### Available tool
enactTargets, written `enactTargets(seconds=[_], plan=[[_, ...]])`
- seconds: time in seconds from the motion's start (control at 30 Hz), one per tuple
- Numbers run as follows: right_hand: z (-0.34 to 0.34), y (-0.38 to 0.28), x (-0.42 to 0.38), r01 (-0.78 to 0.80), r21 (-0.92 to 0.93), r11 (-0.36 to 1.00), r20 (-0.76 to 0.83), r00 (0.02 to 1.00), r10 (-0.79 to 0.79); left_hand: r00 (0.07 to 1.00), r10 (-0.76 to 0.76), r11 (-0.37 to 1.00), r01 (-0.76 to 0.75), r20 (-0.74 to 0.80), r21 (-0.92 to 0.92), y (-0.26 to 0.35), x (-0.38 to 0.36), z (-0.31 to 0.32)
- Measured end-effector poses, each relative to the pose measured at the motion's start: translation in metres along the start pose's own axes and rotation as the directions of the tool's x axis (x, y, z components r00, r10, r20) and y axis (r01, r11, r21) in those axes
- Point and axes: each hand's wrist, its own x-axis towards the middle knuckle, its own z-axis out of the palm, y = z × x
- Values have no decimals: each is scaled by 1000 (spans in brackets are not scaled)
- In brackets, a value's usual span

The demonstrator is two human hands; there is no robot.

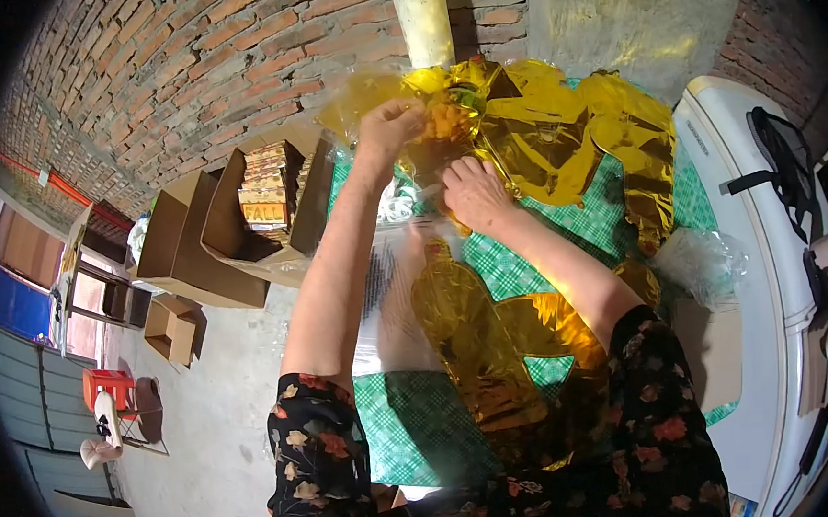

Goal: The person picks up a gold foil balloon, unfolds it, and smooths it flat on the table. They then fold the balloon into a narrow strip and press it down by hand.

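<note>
Both hands are working over the far side of the bench (419, 465), which wears a green patterned cover (516, 269). The left hand (391, 130) is up at the far left of the gold foil bundle (461, 106), its grip closed, thumb and fingertips pressed together beside the clear plastic (360, 99); exactly what they pinch is too small to tell. Nearer and to the right comes the right hand (477, 194), back of the hand up, fingers bent and close together at the bundle's near edge, and whether they pinch anything, I cannot tell. The bundle sits right at the hands, on the far part of the bench, and spreading right from it is a crinkled gold foil sheet (544, 129), shining in the light. Closer in, more gold foil (477, 336) sprawls between the forearms, just right of a sheet of clear film (395, 332). Over on the right, crumpled plastic (702, 262) lies beside a white appliance (748, 235) with black straps (782, 170) on it. Out left, an open carton (224, 224) holds printed packs (267, 187), "FALL" readable on one. A brick wall (199, 72) and a pale post (422, 18) stand at the far side.
</note>
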Motion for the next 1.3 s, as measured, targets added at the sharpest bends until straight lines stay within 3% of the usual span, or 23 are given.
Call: enactTargets(seconds=[0.07, 0.27, 0.4, 0.5, 0.6, 0.7, 0.83, 0.87, 0.97, 1.03, 1.1, 1.17, 1.2, 1.23, 1.3], plan=[[3, -2, 1, 8, 41, 999, -80, 997, -5, 1000, -14, 997, 12, -25, -77, 8, -2, 2], [13, -26, 17, -106, 87, 991, 226, 971, 85, 994, -95, 992, 99, 58, -74, -1, -2, 2], [-5, -37, 17, -27, 318, 948, 298, 952, -73, 995, -78, 995, 82, 65, -60, -9, 0, -3], [-10, -28, 11, 155, 383, 911, 114, 970, -213, 995, -88, 992, 92, 47, -81, -8, 0, -7], [-7, -21, 14, 96, 569, 817, -206, 978, 28, 998, -51, 992, 53, 25, -116, -11, 6, -13], [-5, -3, 19, -33, 438, 898, -194, 973, 130, 1000, -15, 994, 14, -14, -110, -6, 8, -12], [2, 14, 29, -112, 179, 977, 153, 985, 85, 998, 10, 994, -17, -67, -104, 10, 13, -11], [5, 13, 27, -115, 113, 987, 167, 981, 96, 997, 27, 994, -34, -72, -101, 15, 17, -12], [13, 10, 21, -119, -62, 991, 252, 959, 131, 986, 78, 997, -78, -150, 6, 56, 25, -16], [17, 10, 21, -112, -147, 983, 364, 918, 159, 970, 199, 973, -178, -142, 144, 74, 47, -33], [16, 10, 21, -138, -143, 980, 385, 904, 184, 928, 328, 944, -318, -176, 86, 104, 52, -39], [14, 9, 22, -178, -98, 979, 378, 904, 202, 881, 438, 897, -415, -178, 150, 137, 56, -48], [12, 8, 23, -205, -51, 977, 364, 907, 210, 859, 489, 869, -495, -149, 1, 147, 65, -58], [11, 7, 23, -231, -1, 973, 351, 911, 217, 843, 522, 853, -515, -131, 85, 167, 62, -66], [9, 5, 25, -228, -23, 973, 367, 904, 220, 786, 618, 786, -618, -33, 12, 184, 103, -132]])
